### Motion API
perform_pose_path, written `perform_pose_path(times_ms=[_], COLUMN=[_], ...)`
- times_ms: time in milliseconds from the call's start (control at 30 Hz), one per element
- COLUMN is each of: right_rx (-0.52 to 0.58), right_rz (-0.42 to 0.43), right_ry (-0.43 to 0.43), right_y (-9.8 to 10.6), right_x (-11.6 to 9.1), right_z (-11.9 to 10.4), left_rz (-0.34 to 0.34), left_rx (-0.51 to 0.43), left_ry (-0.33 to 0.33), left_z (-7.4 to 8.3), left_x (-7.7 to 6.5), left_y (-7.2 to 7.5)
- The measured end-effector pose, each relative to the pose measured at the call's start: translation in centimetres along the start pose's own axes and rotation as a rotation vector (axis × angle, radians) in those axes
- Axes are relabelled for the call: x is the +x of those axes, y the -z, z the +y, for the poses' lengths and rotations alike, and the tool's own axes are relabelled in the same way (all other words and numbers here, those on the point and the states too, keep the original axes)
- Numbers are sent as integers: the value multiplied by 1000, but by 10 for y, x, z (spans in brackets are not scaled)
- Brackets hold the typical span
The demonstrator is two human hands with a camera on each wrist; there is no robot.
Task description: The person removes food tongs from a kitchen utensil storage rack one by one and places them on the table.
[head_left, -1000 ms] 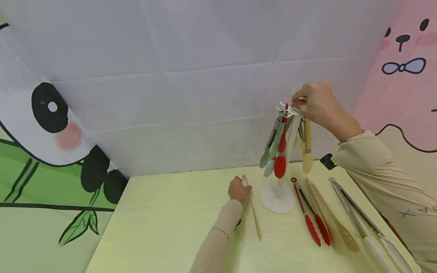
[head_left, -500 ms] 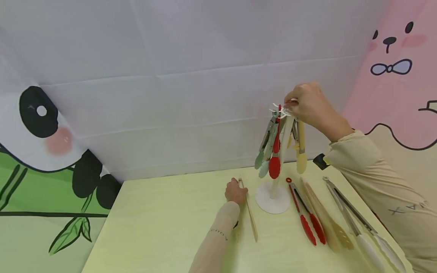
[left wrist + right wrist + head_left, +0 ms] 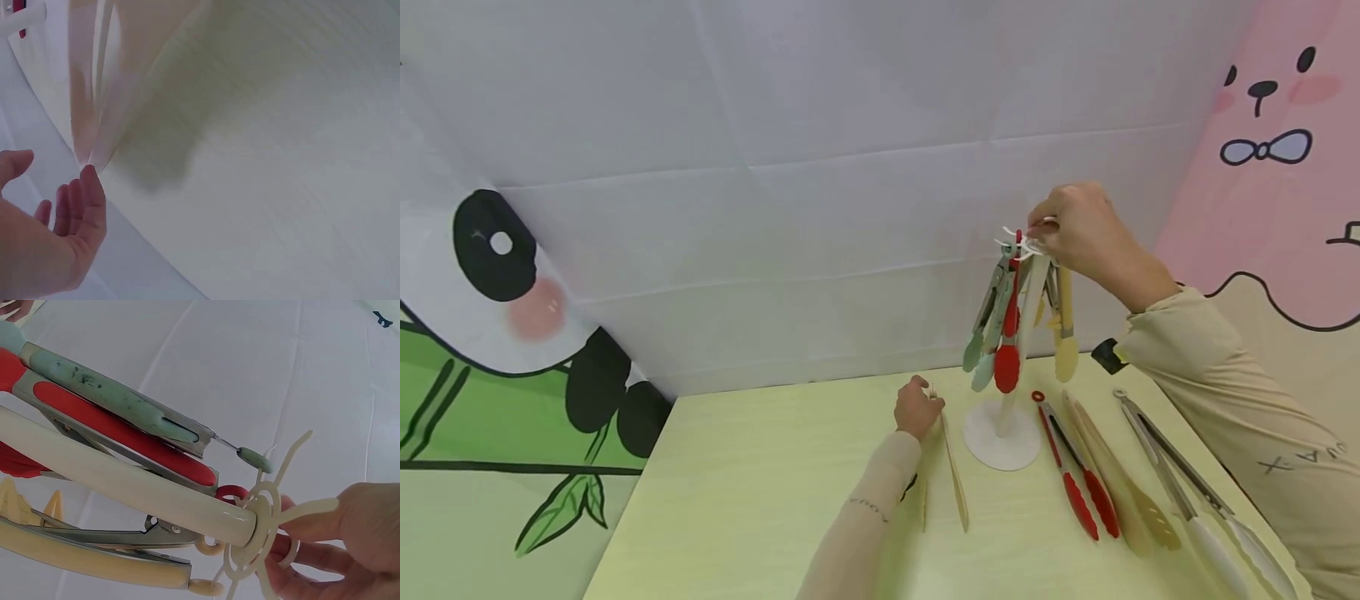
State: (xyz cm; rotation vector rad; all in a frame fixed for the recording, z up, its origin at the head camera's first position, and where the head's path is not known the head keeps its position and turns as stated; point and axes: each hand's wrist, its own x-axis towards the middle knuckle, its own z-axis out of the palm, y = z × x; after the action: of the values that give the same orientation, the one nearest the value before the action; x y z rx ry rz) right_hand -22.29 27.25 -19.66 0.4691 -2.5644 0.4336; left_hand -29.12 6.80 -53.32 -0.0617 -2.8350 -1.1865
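Note:
My right hand pinches the white hooked top of an upright stand. Green tongs, red tongs and yellow tongs hang from its hooks. Left of the stand's round base, wooden tongs lie on the table with their arms spread. Beside their joined far end is my left hand. In the left wrist view, that hand's fingers are loosely bent, the thumb stands apart, and one fingertip is right at the end of the wooden tongs.
Right of the stand, red-tipped tongs, beige tongs with a slotted blade and long metal tongs with white tips lie side by side on the pale yellow table. A white cloth hangs behind.
My left hand has loosened and slid slightly backward, off the upper part of the wooden tongs. My right hand stays at the stand's top. The head view has shifted a little.

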Motion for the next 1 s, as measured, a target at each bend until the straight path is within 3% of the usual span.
perform_pose_path(times_ms=[200, 533, 700, 1000], right_rx=[9, 11, 10, 13], right_rz=[-13, 3, 5, -2], right_ry=[-18, -19, -27, -28], right_y=[0, -1, -1, -1], right_x=[0, 0, -1, 0], right_z=[-1, -1, -2, -2], left_rz=[-26, -78, -98, -13], left_rx=[-171, -310, -408, -549], left_ry=[-64, -108, -160, -240], left_z=[9, 17, 21, 30], left_x=[1, 5, 4, 7], left_y=[19, 33, 38, 44])
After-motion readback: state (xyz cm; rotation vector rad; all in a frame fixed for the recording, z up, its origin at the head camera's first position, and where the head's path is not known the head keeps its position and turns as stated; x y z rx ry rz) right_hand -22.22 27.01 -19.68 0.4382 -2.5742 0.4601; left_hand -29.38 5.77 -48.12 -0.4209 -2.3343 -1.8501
